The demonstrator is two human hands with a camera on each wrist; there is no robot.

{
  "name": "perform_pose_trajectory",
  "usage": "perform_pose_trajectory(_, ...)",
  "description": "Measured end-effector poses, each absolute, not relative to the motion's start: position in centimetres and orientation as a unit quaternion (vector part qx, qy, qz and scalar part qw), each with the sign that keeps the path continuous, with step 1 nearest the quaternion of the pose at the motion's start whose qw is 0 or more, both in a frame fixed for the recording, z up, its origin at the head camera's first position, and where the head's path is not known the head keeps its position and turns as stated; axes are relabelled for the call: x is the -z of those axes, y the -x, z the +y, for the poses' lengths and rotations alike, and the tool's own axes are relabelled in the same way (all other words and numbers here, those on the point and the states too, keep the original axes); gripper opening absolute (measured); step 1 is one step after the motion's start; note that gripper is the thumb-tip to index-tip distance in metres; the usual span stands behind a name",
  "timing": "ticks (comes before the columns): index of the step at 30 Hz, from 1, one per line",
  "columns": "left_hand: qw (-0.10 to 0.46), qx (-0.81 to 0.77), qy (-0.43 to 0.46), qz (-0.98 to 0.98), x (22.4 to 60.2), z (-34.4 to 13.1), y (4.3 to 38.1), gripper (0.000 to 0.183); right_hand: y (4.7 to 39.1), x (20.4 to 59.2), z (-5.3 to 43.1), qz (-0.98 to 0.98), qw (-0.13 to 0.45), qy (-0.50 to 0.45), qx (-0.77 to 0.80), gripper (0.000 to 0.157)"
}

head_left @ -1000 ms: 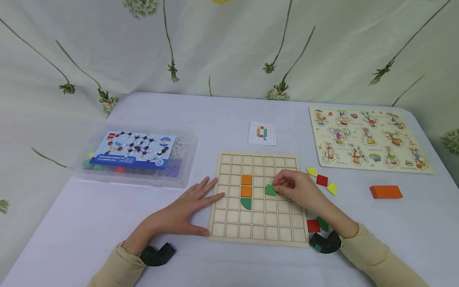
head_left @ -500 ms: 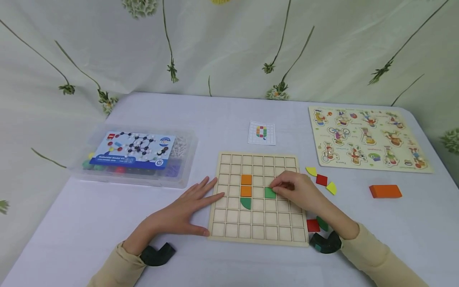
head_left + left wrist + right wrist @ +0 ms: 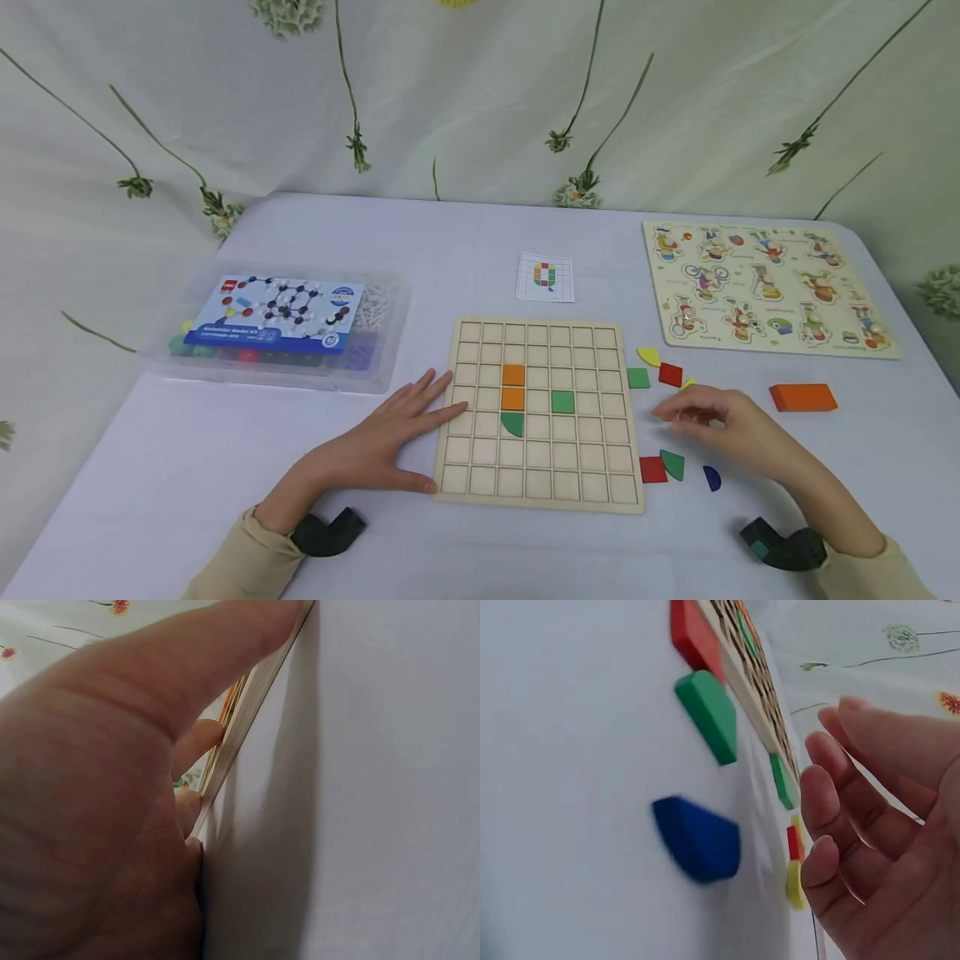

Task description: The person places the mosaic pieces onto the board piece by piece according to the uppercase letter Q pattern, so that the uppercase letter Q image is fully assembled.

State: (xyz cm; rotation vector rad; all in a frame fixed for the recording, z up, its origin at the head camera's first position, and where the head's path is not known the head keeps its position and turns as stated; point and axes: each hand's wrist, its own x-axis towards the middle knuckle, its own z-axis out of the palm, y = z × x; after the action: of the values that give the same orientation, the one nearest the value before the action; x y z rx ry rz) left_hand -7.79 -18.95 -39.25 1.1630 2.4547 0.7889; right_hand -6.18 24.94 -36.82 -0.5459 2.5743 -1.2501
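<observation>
A wooden grid board (image 3: pixel 540 458) lies on the white table with two orange squares (image 3: pixel 513 387), a green quarter-circle (image 3: pixel 512 424) and a green square (image 3: pixel 562 402) in its cells. My left hand (image 3: pixel 390 442) rests spread along the board's left edge, fingertips and thumb on its rim. Right of the board, my right hand (image 3: pixel 727 425) hovers with loosely curled fingers that hold nothing. Around it lie a loose green square (image 3: pixel 638 378), red squares (image 3: pixel 671 374) (image 3: pixel 653 470), a yellow quarter-circle (image 3: pixel 648 357), another green quarter-circle (image 3: pixel 672 465) and a blue half-circle piece (image 3: pixel 696 838). A second yellow piece is partly hidden by the hand.
Behind the board lies a small pattern card (image 3: pixel 545 277). A clear plastic box with a molecular model kit label (image 3: pixel 277 312) stands at the left. A picture puzzle board (image 3: pixel 772 287) lies back right, with an orange block (image 3: pixel 803 397) in front of it.
My right hand let go of the green square in its cell and moved right, off the board. The loose green square and blue piece now show. My left hand stays put.
</observation>
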Motion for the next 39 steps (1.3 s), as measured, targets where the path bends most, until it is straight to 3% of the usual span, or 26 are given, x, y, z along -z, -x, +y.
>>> perform_pose_trajectory(4, 0.159, -0.274, -0.402, 0.859, 39.3, -19.0, 7.7, 0.092, 4.5, 37.7, 25.8, 0.890, 0.134, 0.188, 0.392, 0.028)
perform_pose_trajectory(8, 0.159, -0.274, -0.401, 0.859, 39.3, -19.0, 7.8, 0.093, 3.3, 38.3, 25.7, 0.911, 0.116, 0.200, 0.340, 0.037)
perform_pose_trajectory(16, 0.158, -0.273, -0.404, 0.859, 39.4, -18.9, 7.9, 0.092, 3.1, 39.3, 25.5, 0.902, 0.049, 0.240, 0.356, 0.042)
perform_pose_trajectory(39, 0.156, -0.276, -0.405, 0.858, 39.3, -18.9, 7.9, 0.093, 3.1, 39.8, 25.5, 0.888, 0.034, 0.238, 0.393, 0.049)
